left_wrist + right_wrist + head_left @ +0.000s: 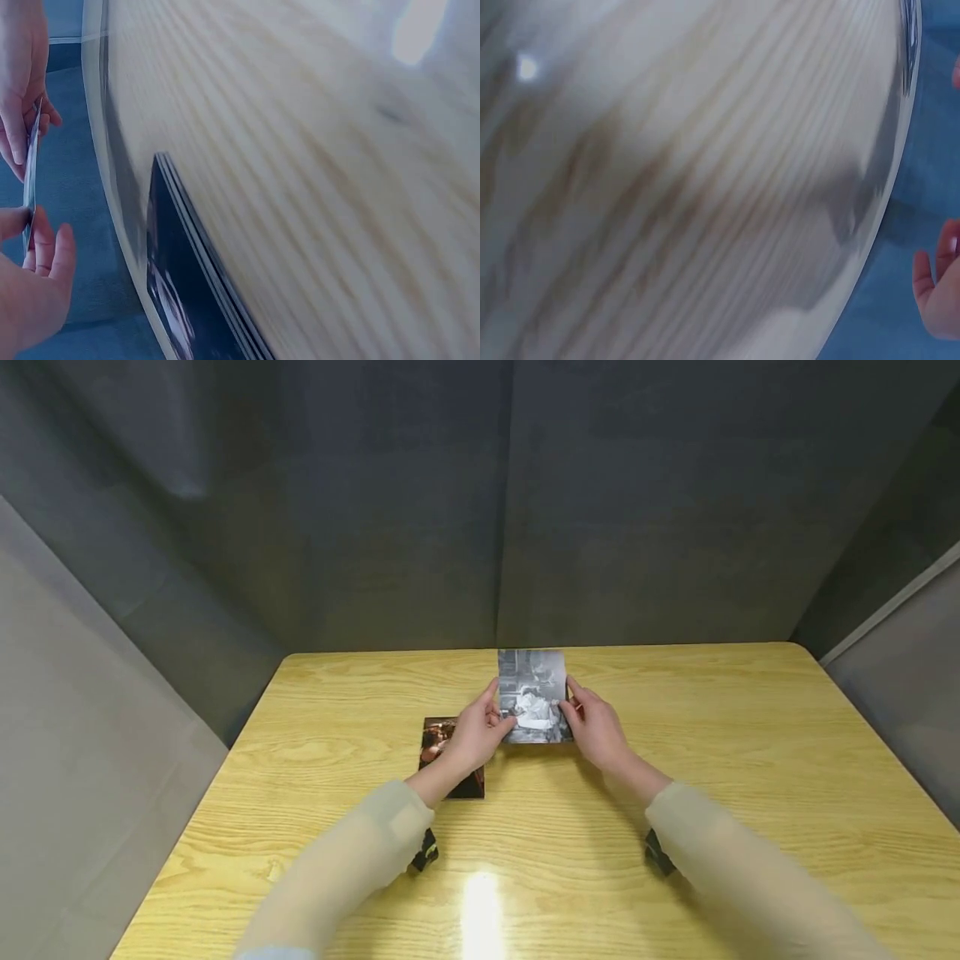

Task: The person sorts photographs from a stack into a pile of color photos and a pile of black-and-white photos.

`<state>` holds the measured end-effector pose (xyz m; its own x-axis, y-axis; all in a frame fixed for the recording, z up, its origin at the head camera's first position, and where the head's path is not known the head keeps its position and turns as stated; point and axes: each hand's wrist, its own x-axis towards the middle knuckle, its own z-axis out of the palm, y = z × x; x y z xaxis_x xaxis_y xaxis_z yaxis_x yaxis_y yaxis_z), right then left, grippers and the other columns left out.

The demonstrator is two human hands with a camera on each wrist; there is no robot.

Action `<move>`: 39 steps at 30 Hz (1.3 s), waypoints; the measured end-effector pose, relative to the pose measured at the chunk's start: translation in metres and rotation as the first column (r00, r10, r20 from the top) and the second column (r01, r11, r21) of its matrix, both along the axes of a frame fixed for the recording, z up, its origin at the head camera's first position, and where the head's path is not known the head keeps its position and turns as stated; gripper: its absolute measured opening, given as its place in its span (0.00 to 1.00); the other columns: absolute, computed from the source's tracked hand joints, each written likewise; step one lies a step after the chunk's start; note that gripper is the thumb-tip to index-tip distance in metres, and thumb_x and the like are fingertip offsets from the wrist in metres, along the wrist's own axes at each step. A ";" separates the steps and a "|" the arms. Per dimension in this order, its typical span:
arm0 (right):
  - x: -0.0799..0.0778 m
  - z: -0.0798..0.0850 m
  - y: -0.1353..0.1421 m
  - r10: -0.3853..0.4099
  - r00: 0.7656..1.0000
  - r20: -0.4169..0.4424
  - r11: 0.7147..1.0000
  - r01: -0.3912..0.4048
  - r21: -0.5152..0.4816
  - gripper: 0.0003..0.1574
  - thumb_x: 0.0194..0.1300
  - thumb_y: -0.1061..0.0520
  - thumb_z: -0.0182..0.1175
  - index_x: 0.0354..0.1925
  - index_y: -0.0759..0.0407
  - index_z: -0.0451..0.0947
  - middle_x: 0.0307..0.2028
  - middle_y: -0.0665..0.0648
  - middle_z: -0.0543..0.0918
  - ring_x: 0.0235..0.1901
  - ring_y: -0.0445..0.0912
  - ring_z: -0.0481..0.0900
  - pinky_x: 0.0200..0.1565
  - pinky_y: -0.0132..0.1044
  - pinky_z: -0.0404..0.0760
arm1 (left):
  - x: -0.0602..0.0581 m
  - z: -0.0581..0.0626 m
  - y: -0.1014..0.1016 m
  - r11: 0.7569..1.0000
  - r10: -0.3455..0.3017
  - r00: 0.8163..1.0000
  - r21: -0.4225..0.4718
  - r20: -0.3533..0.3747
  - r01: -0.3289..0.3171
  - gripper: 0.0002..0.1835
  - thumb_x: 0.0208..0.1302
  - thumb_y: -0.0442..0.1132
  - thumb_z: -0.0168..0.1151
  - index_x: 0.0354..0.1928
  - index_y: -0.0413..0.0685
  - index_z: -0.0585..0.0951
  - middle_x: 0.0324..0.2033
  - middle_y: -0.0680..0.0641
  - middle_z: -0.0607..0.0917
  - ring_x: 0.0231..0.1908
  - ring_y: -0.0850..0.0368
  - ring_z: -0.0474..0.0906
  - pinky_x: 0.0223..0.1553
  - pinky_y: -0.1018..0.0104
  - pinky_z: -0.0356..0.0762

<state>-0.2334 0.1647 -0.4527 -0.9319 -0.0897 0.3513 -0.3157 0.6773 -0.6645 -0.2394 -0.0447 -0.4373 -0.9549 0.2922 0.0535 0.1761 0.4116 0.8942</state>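
Observation:
Between both hands a black-and-white picture card (531,681) is held up over the far part of the table, its printed side toward me. My left hand (476,733) pinches the lower left edge, thumb on the front and fingers behind. On the opposite edge my right hand (596,727) grips it the same way. Seen edge-on in the left wrist view, the card (31,165) is thin. A dark picture card stack (468,787) lies on the table under my left wrist, partly hidden by it; several layered edges (214,277) show in the left wrist view.
The wooden table (750,743) has rounded far corners and ends at a dark curtain (375,527). Grey panels (90,760) stand along the sides. A bright light reflection (482,910) lies on the near tabletop.

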 end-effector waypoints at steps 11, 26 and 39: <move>-0.011 -0.009 0.025 0.005 0.998 0.063 0.998 -0.009 0.063 0.34 0.71 0.60 0.57 0.68 0.76 0.60 0.30 0.59 0.76 0.28 0.50 0.73 0.32 0.43 0.71 | -0.019 -0.021 0.024 0.998 0.004 1.000 -0.058 -0.003 -0.004 0.41 0.67 0.37 0.63 0.76 0.47 0.53 0.33 0.50 0.73 0.25 0.63 0.67 0.29 0.70 0.69; -0.017 -0.023 0.040 0.005 0.969 0.249 0.985 -0.047 0.163 0.44 0.68 0.53 0.62 0.70 0.74 0.56 0.28 0.55 0.73 0.25 0.46 0.68 0.30 0.39 0.65 | -0.026 -0.033 0.038 0.952 0.009 1.000 -0.307 -0.026 -0.017 0.43 0.62 0.40 0.68 0.75 0.46 0.57 0.26 0.52 0.74 0.21 0.61 0.66 0.29 0.67 0.67; -0.025 -0.028 0.041 0.006 0.935 0.355 0.978 -0.080 0.195 0.47 0.66 0.51 0.65 0.70 0.74 0.57 0.24 0.55 0.71 0.23 0.46 0.65 0.30 0.39 0.63 | -0.032 -0.032 0.041 0.924 0.032 0.995 -0.381 0.090 0.005 0.41 0.62 0.42 0.69 0.74 0.46 0.60 0.25 0.52 0.73 0.22 0.60 0.65 0.31 0.66 0.67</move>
